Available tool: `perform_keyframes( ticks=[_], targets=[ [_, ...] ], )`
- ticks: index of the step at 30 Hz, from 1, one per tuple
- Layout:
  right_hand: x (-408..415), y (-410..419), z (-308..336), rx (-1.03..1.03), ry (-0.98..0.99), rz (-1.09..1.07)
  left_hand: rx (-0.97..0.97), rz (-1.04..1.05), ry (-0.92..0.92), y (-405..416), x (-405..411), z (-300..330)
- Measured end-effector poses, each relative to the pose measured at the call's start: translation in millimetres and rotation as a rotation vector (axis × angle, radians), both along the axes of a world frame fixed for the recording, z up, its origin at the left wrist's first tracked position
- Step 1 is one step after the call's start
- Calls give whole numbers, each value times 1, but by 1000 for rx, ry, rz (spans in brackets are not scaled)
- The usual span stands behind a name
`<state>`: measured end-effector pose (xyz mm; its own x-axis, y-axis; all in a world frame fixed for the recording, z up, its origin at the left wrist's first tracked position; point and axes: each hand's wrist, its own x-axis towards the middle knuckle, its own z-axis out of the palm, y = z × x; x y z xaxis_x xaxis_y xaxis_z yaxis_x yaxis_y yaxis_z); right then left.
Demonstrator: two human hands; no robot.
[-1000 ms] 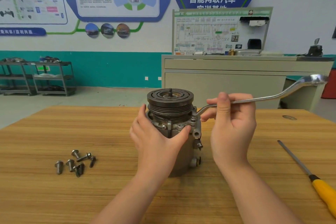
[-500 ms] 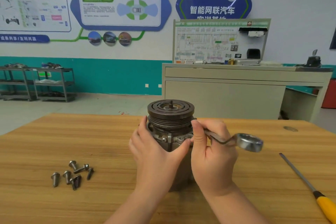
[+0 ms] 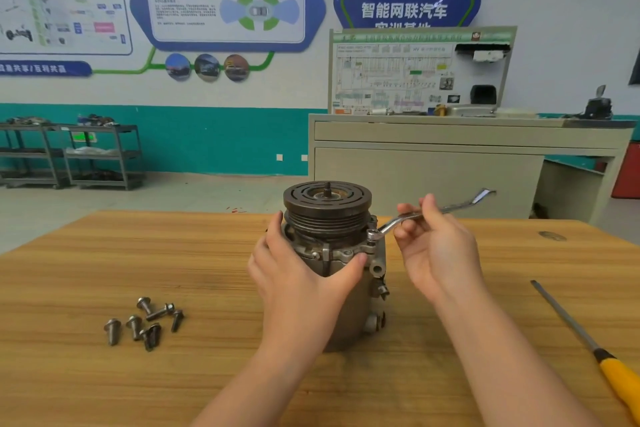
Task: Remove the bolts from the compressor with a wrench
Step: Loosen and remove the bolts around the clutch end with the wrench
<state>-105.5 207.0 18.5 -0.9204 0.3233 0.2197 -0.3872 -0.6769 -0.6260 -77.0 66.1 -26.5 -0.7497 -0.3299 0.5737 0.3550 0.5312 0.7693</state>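
Observation:
A grey metal compressor (image 3: 349, 253) with a dark grooved pulley (image 3: 327, 208) on top stands upright mid-table. My left hand (image 3: 298, 274) grips its body from the near left, thumb across the flange. My right hand (image 3: 433, 243) pinches the shaft of a silver ring wrench (image 3: 401, 218). The wrench's ring end sits on a bolt (image 3: 372, 236) at the compressor's right flange, and its handle points up and to the right. Several removed bolts (image 3: 145, 322) lie loose on the table to the left.
A yellow-handled screwdriver (image 3: 585, 340) lies on the wooden table (image 3: 104, 253) at the right, reaching the near edge. A beige cabinet (image 3: 433, 166) with a wiring board stands behind the table, and metal shelves (image 3: 69, 156) stand at the far left wall.
The right hand swung the wrench toward me half a second ago, then reset it. Now the handle again points back and right, with the ring on the right flange bolt. The left hand kept its hold.

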Motion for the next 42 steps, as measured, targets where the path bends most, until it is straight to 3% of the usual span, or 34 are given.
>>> perform_keyframes(
  ticks=[4, 9, 18, 22, 26, 31, 37, 42],
  targets=[
    [9, -3, 3, 29, 182, -67, -15, 12, -22, -2, 0, 1],
    [24, -14, -2, 497, 419, -532, -10, 22, -35, -2, -1, 2],
    [30, -21, -12, 684, 565, -707, -29, 14, -50, -2, 0, 1],
    [29, -23, -22, 948, 745, -843, -39, 13, -53, -1, 2, 2],
    [30, -25, -26, 1128, 818, -970, 45, -118, -65, -3, 7, 4],
    [26, -22, -29, 1119, 848, -1019, 3, -64, -65, -2, 9, 6],
    [19, -18, -32, 838, 744, -774, -29, 13, -39, -1, 4, 4],
    [27, -22, -29, 943, 782, -847, -31, 7, -19, -1, 4, 3]
  ],
)
